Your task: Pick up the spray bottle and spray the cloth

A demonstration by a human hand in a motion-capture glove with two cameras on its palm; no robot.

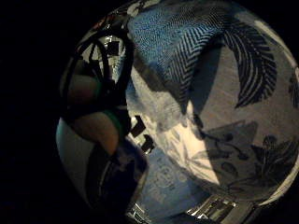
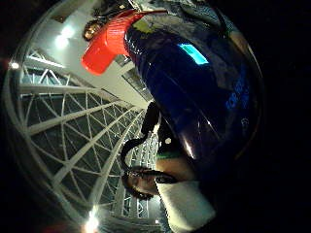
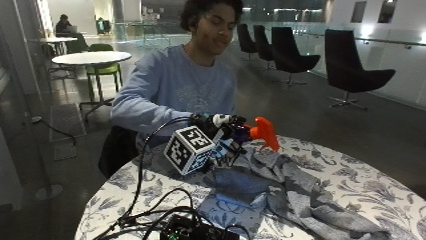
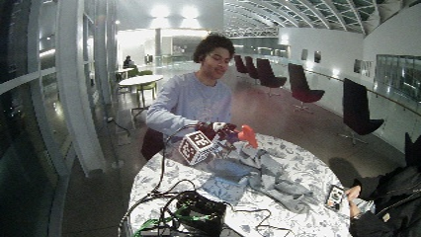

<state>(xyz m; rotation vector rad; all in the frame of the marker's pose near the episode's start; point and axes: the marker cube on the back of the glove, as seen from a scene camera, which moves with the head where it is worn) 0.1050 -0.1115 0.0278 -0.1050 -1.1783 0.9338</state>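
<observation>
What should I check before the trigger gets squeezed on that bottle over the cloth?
1. Spray bottle lifted off the table: ok.
2. Right hand has a grip on the bottle; the thumb side palm view shows its blue body against the palm: ok.
3. Orange nozzle pointing toward the grey cloth: ok, it tilts down over it.
4. Cloth lying within the spray path: ok, it is bunched on the table under the nozzle.
5. Finger on the trigger: cannot tell.
6. Liquid level in the bottle: cannot tell.

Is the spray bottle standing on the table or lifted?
Lifted: the right hand holds the spray bottle in the air above the cloth.
</observation>
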